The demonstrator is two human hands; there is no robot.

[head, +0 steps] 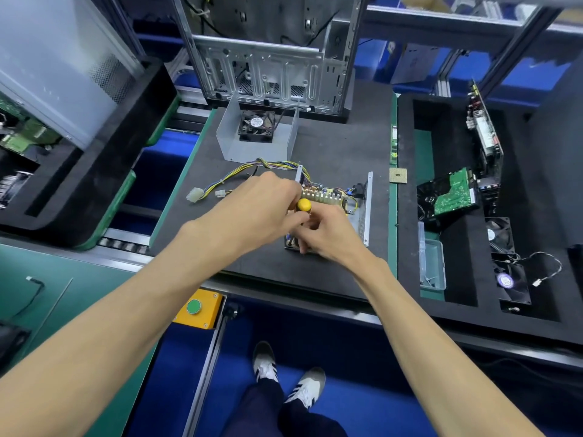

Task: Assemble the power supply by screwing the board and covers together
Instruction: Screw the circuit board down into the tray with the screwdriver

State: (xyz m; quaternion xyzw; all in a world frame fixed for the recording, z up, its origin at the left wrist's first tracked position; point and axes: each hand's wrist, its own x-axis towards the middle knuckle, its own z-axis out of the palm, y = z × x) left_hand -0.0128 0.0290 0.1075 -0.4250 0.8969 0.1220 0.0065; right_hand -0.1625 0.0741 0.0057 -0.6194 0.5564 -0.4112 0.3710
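Observation:
The power supply's lower cover lies on the black mat with the circuit board inside it, its coloured wire bundle trailing left. A screwdriver with a yellow handle stands upright over the board's near left part. My left hand curls round the handle from the left. My right hand pinches the shaft just below the handle. The tip and any screw are hidden under my hands. The grey upper cover with a black fan stands farther back.
An open computer case stands behind the mat. A small CPU chip lies to the right. A black foam tray at the right holds a hard drive, fans and a clear box. A yellow button box sits at the bench's front edge.

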